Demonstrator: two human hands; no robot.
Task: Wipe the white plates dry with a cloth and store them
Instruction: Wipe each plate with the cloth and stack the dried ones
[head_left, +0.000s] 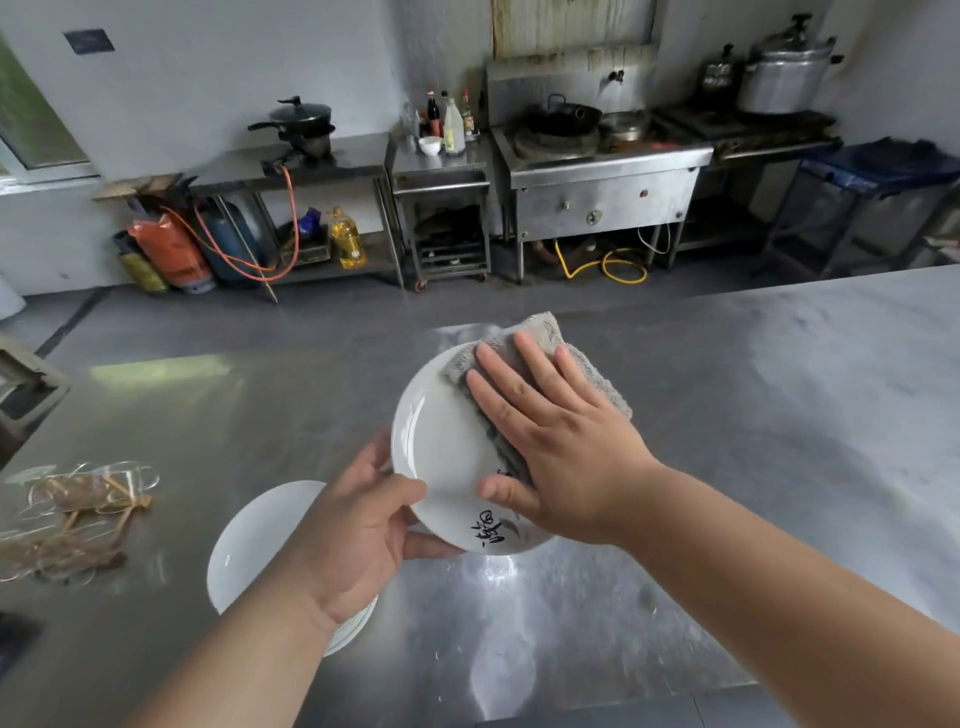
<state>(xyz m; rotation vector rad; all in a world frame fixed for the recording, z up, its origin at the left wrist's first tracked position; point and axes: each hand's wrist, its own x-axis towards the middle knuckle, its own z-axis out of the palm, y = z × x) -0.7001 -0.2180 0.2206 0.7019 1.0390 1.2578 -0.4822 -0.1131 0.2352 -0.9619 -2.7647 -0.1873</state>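
Note:
My left hand (358, 525) grips the near-left rim of a white plate (441, 447) with black writing near its lower edge, holding it tilted above the steel table (727, 415). My right hand (556, 441) lies flat with straight fingers on a grey cloth (592, 379), pressing it against the plate's right half. A stack of white plates (254, 540) sits on the table under my left forearm, partly hidden by it.
A tangle of clear plastic and brown strips (67, 519) lies at the table's left edge. Across the floor stand a wok stove (597, 156), steel benches with bottles (452, 124) and pots, gas cylinders (171, 249) and an oil jug (347, 239).

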